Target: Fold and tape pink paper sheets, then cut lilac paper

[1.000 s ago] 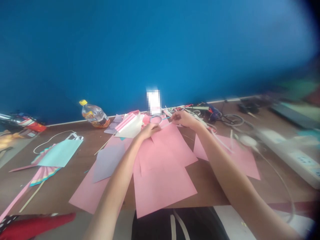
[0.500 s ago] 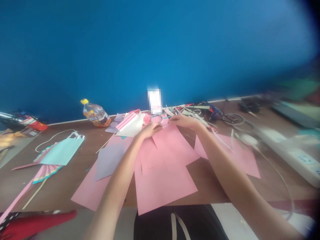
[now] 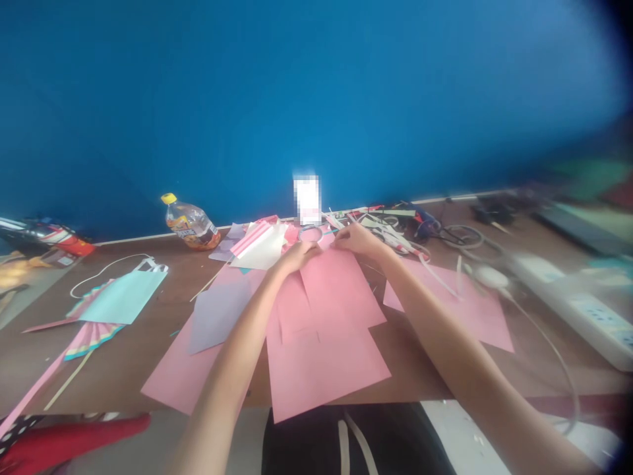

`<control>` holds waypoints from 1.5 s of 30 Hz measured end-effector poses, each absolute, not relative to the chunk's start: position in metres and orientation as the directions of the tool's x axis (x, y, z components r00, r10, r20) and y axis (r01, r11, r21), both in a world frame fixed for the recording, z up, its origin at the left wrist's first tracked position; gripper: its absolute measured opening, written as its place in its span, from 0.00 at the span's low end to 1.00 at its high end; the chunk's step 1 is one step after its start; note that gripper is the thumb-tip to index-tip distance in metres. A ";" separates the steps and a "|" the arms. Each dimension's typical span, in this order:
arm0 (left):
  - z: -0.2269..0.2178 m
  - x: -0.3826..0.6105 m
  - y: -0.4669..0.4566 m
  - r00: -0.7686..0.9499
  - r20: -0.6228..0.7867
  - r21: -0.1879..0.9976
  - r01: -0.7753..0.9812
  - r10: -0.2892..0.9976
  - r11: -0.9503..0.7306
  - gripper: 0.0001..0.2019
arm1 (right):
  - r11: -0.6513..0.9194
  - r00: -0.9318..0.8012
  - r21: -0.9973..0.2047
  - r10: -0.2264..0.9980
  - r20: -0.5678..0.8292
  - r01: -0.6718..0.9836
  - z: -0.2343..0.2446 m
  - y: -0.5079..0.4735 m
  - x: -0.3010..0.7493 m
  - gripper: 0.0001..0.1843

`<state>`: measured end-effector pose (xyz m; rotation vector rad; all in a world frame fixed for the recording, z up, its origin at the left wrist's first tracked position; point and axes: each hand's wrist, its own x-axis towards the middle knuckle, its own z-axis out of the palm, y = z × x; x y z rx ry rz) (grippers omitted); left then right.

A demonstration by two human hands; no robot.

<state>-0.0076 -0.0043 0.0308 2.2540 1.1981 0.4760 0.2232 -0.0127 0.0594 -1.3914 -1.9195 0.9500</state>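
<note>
My right hand (image 3: 359, 239) has its fingers closed at the far edge of a pink sheet of paper (image 3: 341, 290). My left hand (image 3: 299, 254) is closed at that sheet's far left corner, fingertips pressed together on the paper. Beneath it, nearer my body, lies another pink sheet (image 3: 326, 376), overhanging the table's front edge a little. Just beyond my left fingertips sits a ring-shaped item (image 3: 311, 232), too small to make out. A lilac paper piece (image 3: 220, 316) lies left of my left forearm, on a further pink sheet (image 3: 171, 376).
A drink bottle with a yellow cap (image 3: 192, 224) stands at the back left. Nearer left is a light-blue card (image 3: 126, 295) over a folded paper fan (image 3: 93, 338). Paper strips and cables (image 3: 390, 227) are heaped behind my right hand; a white power strip (image 3: 588, 316) lies far right.
The upper pink sheet has turned slightly, its right corner shifting left and toward me. Both hands stay at its far edge, having barely moved.
</note>
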 end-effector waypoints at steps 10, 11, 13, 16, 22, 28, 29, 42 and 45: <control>0.022 -0.009 -0.003 0.499 0.104 0.638 0.630 0.861 -0.442 0.20 | 0.073 -0.298 -0.851 0.949 -0.101 0.520 0.069 -0.014 0.238 0.14; 0.022 -0.009 -0.003 0.502 0.098 0.631 0.636 0.859 -0.444 0.20 | 0.088 -0.308 -0.844 0.947 -0.094 0.529 0.069 -0.014 0.238 0.15; 0.024 -0.009 -0.004 0.524 0.077 0.625 0.638 0.848 -0.450 0.18 | 0.161 -0.341 -0.827 0.939 -0.039 0.538 0.068 -0.014 0.238 0.16; 0.028 -0.005 -0.006 0.578 0.052 0.649 0.601 0.815 -0.467 0.16 | 0.270 -0.382 -0.809 0.922 0.060 0.523 0.069 -0.016 0.233 0.15; 0.033 0.009 -0.009 0.542 0.109 0.702 0.552 0.833 -0.451 0.17 | 0.333 -0.387 -0.789 0.913 0.133 0.516 0.073 -0.022 0.222 0.07; 0.030 0.007 -0.008 0.503 0.169 0.781 0.456 0.847 -0.427 0.15 | 0.383 -0.347 -0.776 0.910 0.226 0.501 0.073 -0.020 0.227 0.05; 0.029 0.007 -0.007 0.504 0.159 0.795 0.444 0.849 -0.413 0.15 | 0.390 -0.346 -0.767 0.909 0.232 0.509 0.073 -0.020 0.228 0.05; 0.019 0.013 -0.001 0.462 0.217 0.862 0.322 0.860 -0.391 0.15 | 0.450 -0.406 -0.706 0.880 0.246 0.547 0.065 -0.016 0.222 0.09; 0.018 0.014 -0.001 0.438 0.207 0.865 0.337 0.875 -0.373 0.16 | 0.457 -0.418 -0.686 0.877 0.239 0.566 0.061 -0.014 0.221 0.08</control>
